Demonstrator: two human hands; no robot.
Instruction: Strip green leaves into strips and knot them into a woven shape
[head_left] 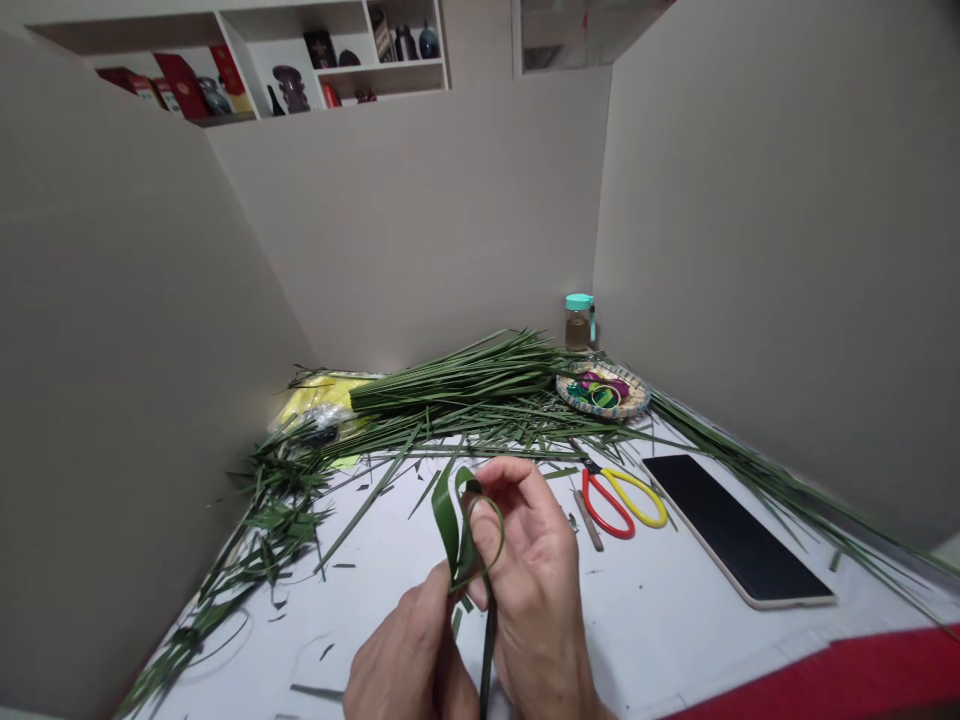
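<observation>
A narrow green palm leaf strip (456, 525) is bent into loops between my hands, and its tail hangs down to the bottom of the view. My left hand (405, 650) pinches the lower part of the loops between thumb and fingers. My right hand (532, 570) grips the upper part, with its fingertips curled over the strip and the thin loop around my thumb. Both hands hover above a white table top (660, 590). Part of the strip is hidden behind my fingers.
A large pile of long palm leaves (457, 385) lies across the back, with cut scraps (277, 520) at left. Red-and-yellow scissors (622, 505), a black tablet (735, 525), a woven tray of coloured items (602, 392) and a lidded glass jar (578, 322) stand nearby. Grey walls enclose the table.
</observation>
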